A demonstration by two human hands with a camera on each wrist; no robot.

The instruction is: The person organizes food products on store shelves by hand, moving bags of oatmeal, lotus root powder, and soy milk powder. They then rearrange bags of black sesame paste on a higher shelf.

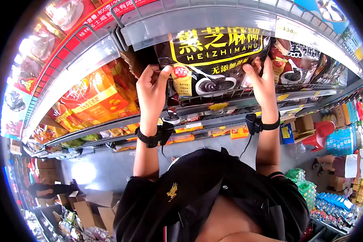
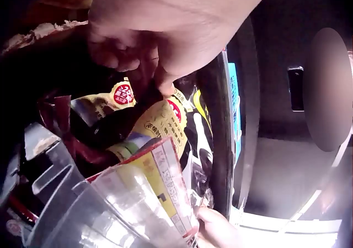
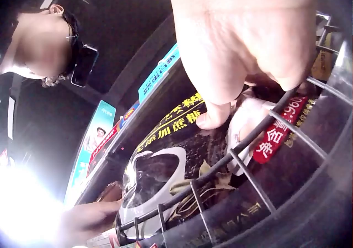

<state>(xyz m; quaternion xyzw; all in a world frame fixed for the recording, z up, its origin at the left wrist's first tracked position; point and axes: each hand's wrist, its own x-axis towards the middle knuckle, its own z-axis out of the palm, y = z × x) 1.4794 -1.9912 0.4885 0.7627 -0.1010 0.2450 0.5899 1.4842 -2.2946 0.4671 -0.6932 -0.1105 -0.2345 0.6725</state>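
Observation:
A black bag of black sesame paste (image 1: 218,69), with yellow lettering and a picture of a white bowl, stands upright at the shelf front. My left hand (image 1: 152,90) pinches its left edge, thumb on the front beside a round red seal. At the opposite edge, my right hand (image 1: 264,85) grips the bag with the thumb on the front and the fingers behind. In the right wrist view, the right thumb (image 3: 214,117) presses the bag's face beside the wire rail. The left wrist view shows the left hand (image 2: 165,30) pinching the bag near its yellow label (image 2: 162,124).
A wire rail (image 3: 201,177) runs along the shelf front. Orange bags (image 1: 99,94) lie to the left, dark sesame bags (image 1: 296,64) to the right. A shelf edge with price tag (image 1: 288,27) hangs above. Another person (image 1: 351,164) stands at the far right.

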